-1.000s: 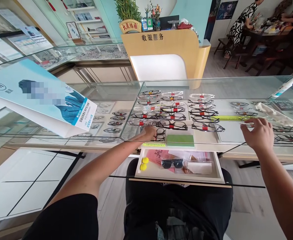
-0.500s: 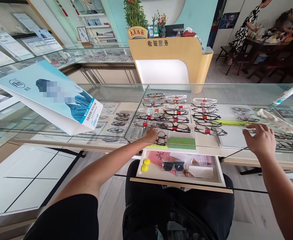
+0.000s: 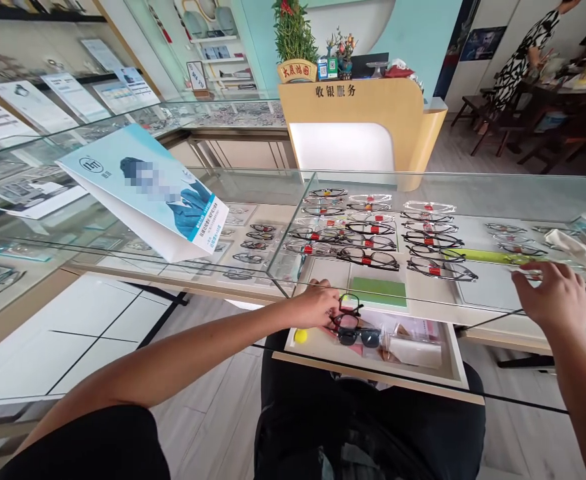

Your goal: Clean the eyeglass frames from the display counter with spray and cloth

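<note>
My left hand (image 3: 317,305) is closed on a pair of dark-framed glasses (image 3: 349,313), held above the open drawer (image 3: 453,353). Below them, sunglasses (image 3: 360,336) lie in the drawer beside clear plastic packets (image 3: 415,348) and a yellow round thing (image 3: 301,336). My right hand (image 3: 553,297) is at the right of the glass counter, thumb and fingers curved apart, near glasses on a white tray (image 3: 483,283); nothing shows in it. Rows of glasses with red tags (image 3: 367,258) stand in the case behind a green pad (image 3: 379,291).
A tilted blue and white sign (image 3: 147,193) stands on the glass counter at the left. Beyond the case is a wooden reception desk (image 3: 413,133) with a plant (image 3: 293,33). A person in a patterned dress (image 3: 517,67) is by a dark table at the back right.
My left hand has drawn the dark glasses out of the case and toward me, over the drawer. The view has shifted, so the surroundings appear farther right. My right hand keeps its curved pose.
</note>
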The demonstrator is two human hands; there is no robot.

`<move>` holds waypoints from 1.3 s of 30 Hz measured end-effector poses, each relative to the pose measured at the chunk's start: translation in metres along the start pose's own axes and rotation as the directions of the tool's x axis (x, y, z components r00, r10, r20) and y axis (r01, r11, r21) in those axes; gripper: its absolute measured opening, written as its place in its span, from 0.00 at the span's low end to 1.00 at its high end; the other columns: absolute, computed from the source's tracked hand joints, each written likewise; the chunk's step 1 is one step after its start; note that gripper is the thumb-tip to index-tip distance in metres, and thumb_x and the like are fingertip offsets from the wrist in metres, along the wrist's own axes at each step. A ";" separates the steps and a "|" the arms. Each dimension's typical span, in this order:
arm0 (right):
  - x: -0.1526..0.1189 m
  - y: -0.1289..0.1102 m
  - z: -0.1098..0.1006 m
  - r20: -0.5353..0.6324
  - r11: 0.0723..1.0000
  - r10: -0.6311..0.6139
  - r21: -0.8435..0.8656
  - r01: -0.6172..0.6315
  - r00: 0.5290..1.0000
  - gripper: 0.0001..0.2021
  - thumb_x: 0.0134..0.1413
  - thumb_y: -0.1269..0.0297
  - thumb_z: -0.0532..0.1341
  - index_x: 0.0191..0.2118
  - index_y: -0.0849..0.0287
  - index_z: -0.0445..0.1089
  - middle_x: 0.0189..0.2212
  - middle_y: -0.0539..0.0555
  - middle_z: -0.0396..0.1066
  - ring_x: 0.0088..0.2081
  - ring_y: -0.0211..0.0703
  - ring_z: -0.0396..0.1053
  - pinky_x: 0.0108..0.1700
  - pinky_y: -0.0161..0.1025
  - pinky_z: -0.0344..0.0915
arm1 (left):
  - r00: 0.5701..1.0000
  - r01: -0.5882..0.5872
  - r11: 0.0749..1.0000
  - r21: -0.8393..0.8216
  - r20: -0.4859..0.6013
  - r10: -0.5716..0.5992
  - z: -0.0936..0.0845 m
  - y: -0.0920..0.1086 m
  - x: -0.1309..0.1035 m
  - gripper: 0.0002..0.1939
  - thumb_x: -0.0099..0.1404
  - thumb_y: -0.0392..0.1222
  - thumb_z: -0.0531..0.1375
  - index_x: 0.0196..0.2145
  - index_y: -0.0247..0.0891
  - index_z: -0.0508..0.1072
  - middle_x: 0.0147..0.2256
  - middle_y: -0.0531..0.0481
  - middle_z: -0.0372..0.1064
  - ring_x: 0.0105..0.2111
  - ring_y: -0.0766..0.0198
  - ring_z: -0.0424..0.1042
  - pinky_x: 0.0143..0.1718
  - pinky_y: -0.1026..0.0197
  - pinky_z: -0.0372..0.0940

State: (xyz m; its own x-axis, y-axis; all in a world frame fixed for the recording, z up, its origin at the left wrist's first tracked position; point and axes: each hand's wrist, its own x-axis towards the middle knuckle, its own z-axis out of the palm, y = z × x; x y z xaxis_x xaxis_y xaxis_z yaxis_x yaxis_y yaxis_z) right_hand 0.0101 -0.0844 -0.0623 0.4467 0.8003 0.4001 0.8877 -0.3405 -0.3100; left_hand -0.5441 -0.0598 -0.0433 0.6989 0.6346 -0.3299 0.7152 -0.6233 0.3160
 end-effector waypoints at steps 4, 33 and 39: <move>0.001 0.006 0.003 -0.003 1.000 -0.019 -0.001 0.019 1.000 0.25 0.62 0.35 0.51 0.44 0.47 0.75 0.56 0.70 0.81 0.65 0.80 0.75 0.72 0.73 0.70 | 0.995 -0.093 0.984 -0.150 0.030 0.099 -0.022 0.028 -0.042 0.04 0.70 0.45 0.74 0.39 0.48 0.84 0.54 0.46 0.83 0.61 0.44 0.74 0.63 0.42 0.65; 0.004 0.003 0.005 0.030 1.000 -0.003 0.020 0.003 1.000 0.27 0.61 0.35 0.50 0.45 0.48 0.76 0.59 0.74 0.81 0.67 0.84 0.75 0.71 0.78 0.71 | 0.876 0.468 0.844 0.262 -0.265 -0.404 -0.155 -0.194 -0.076 0.13 0.64 0.53 0.70 0.42 0.44 0.86 0.54 0.42 0.84 0.62 0.40 0.69 0.66 0.44 0.59; 0.003 0.006 0.006 0.005 1.000 -0.024 0.019 0.024 1.000 0.26 0.62 0.34 0.50 0.44 0.46 0.75 0.55 0.70 0.82 0.66 0.82 0.76 0.71 0.76 0.71 | 0.867 0.490 0.825 0.282 -0.256 -0.428 -0.156 -0.194 -0.076 0.14 0.63 0.49 0.68 0.44 0.46 0.88 0.57 0.45 0.85 0.64 0.40 0.70 0.68 0.43 0.59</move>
State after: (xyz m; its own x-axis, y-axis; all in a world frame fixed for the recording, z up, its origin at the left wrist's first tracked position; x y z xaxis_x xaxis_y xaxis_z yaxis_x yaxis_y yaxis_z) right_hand 0.0159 -0.0811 -0.0682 0.4244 0.8108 0.4030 0.8959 -0.3117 -0.3165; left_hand -0.7348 0.0844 0.0589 0.3012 0.9337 -0.1938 0.9311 -0.3318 -0.1517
